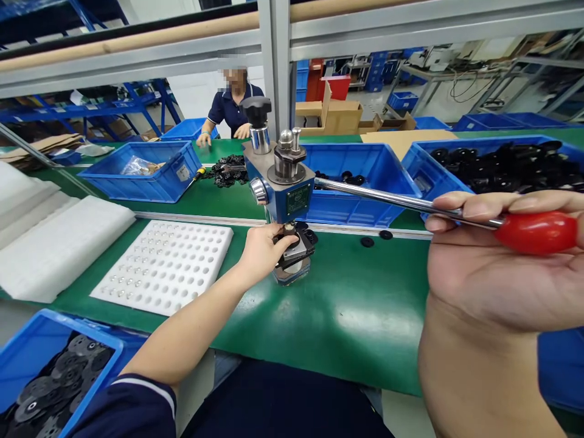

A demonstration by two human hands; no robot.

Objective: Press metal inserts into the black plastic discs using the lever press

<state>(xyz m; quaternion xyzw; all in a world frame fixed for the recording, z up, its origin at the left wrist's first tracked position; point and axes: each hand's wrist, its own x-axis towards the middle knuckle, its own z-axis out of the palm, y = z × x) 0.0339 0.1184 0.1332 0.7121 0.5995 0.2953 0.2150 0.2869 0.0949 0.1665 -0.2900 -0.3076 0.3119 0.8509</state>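
While two discs (367, 242) lie nearby, the right hand (495, 267) grips one lever (378, 194), the left hand (260, 252) one black part (278, 238).

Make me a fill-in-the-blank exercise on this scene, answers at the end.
The right hand holds a shiny, straight metal lever with a rounded ____ knob.
The left hand is at the lower part of the ____ metal press.
A flat white foam tray with round holes lies to the ____ of the press.

Missing words: red; blue; left.
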